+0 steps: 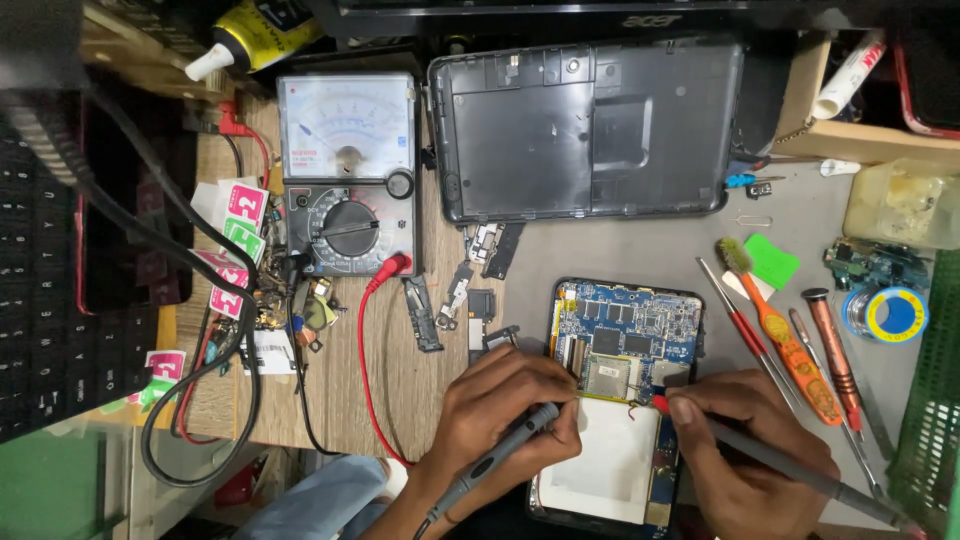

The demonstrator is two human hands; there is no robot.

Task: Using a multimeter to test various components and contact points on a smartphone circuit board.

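Both hands work low at the frame's bottom edge, wrists and forearms cut off below. At left, the left hand (505, 405) curls its fingers closed around a grey test probe (497, 458), whose tip is hidden under the knuckles; whether it touches the board cannot be told. At right, the right hand (745, 450) pinches a second probe with a red tip (690, 420), fingers shut on its grey shaft, the red point resting at the lower edge of the circuit board.

Between the 2 hands lies an opened tablet (620, 400), back removed: a blue circuit board (628, 335) with a silver shield above, a white battery pack (605, 465) below. Its lower end runs out of view.

Behind it, the tablet's dark plastic back cover (590, 125) lies inside-up. An analogue multimeter (348, 170) stands to the left, a red lead (365, 350) trailing toward the person. Small loose parts (455, 295) are too small to identify. Right of the tablet rest an orange-handled brush (785, 335), screwdrivers (830, 360) and a solder reel (895, 315). A keyboard (50, 300) is cropped at far left.
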